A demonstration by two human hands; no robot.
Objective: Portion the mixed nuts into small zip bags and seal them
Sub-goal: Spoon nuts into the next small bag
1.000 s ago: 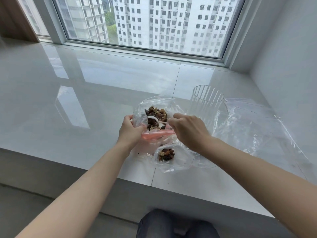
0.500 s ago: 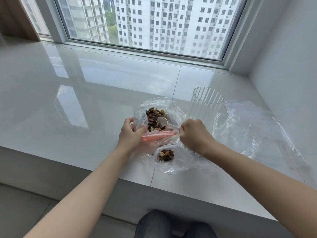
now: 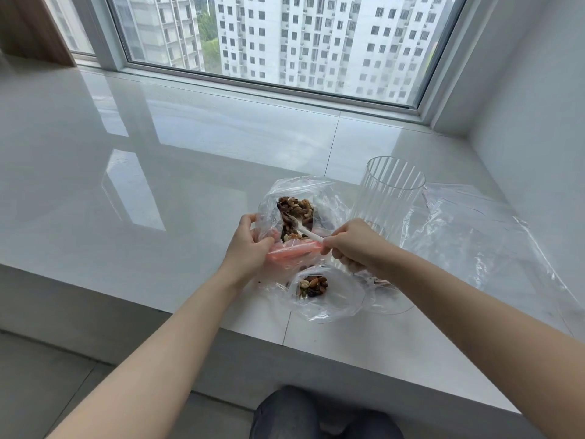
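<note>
A clear bag of mixed nuts [image 3: 296, 207] with a pink zip strip [image 3: 294, 251] lies open on the white sill. My left hand [image 3: 248, 245] pinches the bag's left edge and holds its mouth open. A white plastic spoon [image 3: 305, 231] is gripped by my right hand [image 3: 354, 245], its bowl inside the bag among the nuts. Just in front lies a small clear zip bag [image 3: 326, 293] holding a small heap of nuts.
A ribbed clear plastic cup [image 3: 391, 191] stands right behind my right hand. Loose clear plastic bags [image 3: 474, 229] are spread to the right, near the side wall. The sill's front edge [image 3: 285, 337] runs just below the small bag. The window is at the back.
My right hand has drawn back to the right along the spoon's handle, out of the bag's mouth. The spoon's bowl stays in the nuts. My left hand keeps its hold.
</note>
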